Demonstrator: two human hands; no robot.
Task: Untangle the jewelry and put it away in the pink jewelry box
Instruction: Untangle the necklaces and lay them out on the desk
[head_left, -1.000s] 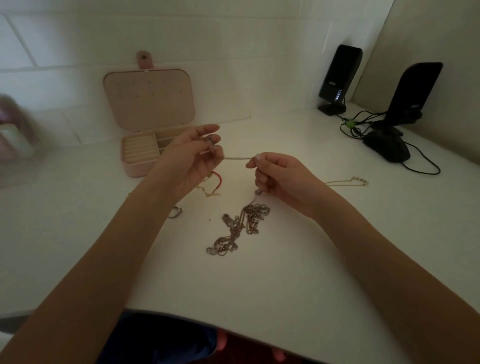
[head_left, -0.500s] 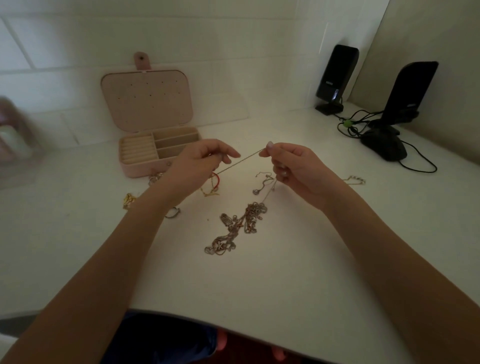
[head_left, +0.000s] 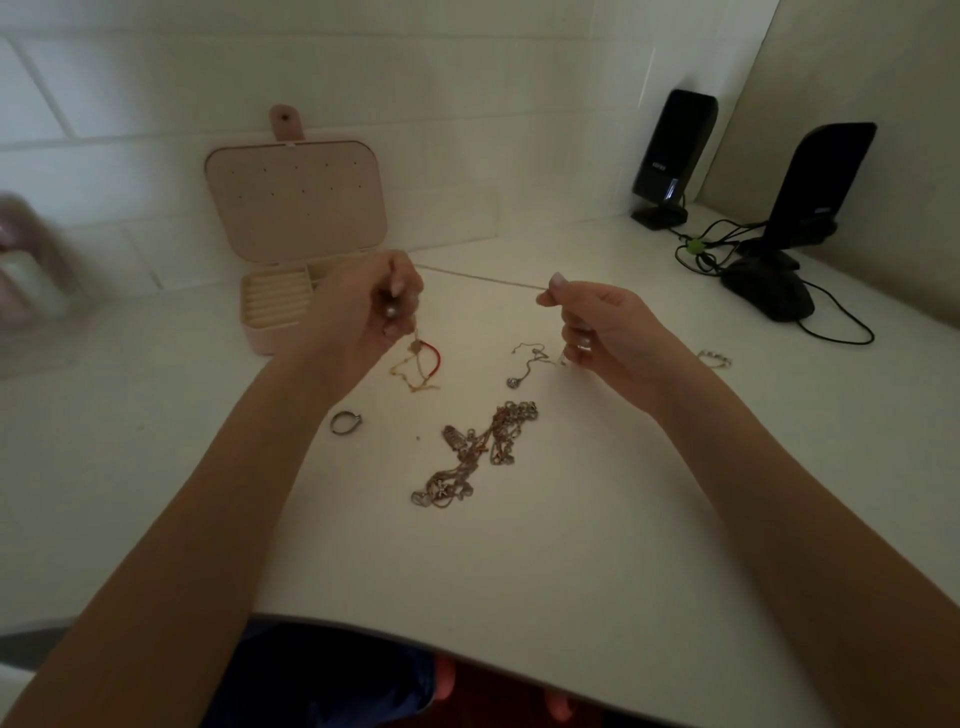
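Change: both hands drawn apart, chain stretched longer.
Left hand (head_left: 374, 306): pinches thin gold chain (head_left: 483, 278).
Right hand (head_left: 597, 327): pinches chain's other end.
Open pink jewelry box (head_left: 296, 208): behind left hand.
Tangled silver chains (head_left: 478, 452): before the box.

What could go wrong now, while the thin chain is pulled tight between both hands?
1. The chain is taut between the left hand and right hand; more pull might snap it.
2. Its loose ends hang close to the red bracelet and a small pendant, so they could tangle there.
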